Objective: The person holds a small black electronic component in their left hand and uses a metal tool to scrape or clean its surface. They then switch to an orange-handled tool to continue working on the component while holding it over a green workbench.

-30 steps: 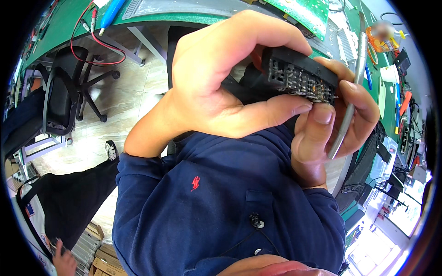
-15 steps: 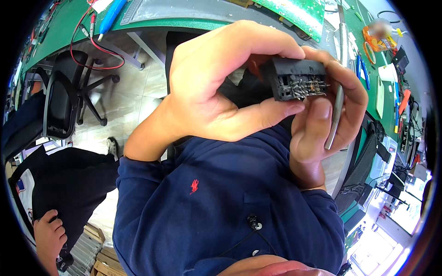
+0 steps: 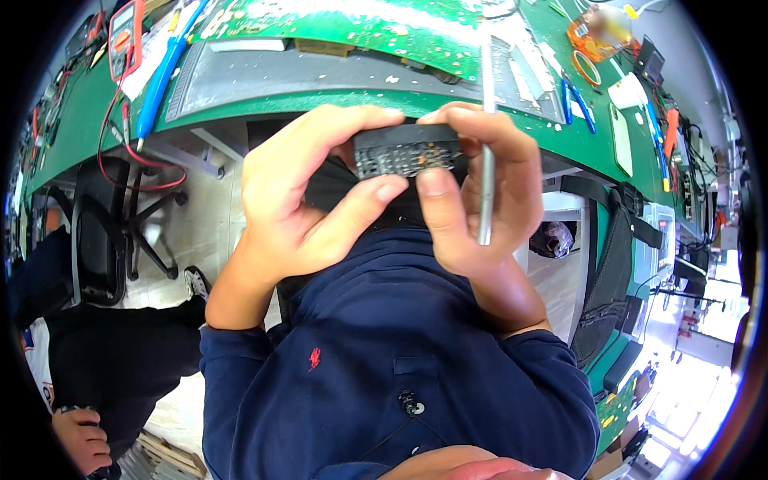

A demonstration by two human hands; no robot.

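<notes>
A small black electronic block [image 3: 404, 138], its exposed face full of metal pins, is held between my two hands. My left hand [image 3: 292, 200] is closed around its left end, fingertips on top and thumb at the lower left. My right hand [image 3: 496, 188] grips the right end with thumb and fingers, and also holds a long grey metal rod [image 3: 485, 220] upright along its fingers, the far end reaching over the bench.
The green bench [image 3: 168, 134] carries a large circuit board [image 3: 336, 20], red multimeter [image 3: 123, 40], blue tool [image 3: 162, 88], blue pliers [image 3: 576, 104], tape roll [image 3: 586, 68] and white cup [image 3: 626, 94]. A black chair [image 3: 104, 264] stands left; another person's hand [image 3: 80, 440] is at lower left.
Both my hands and the black block have moved left and appear smaller, lower relative to my shirt, with more of the bench showing. The other person's hand has shifted.
</notes>
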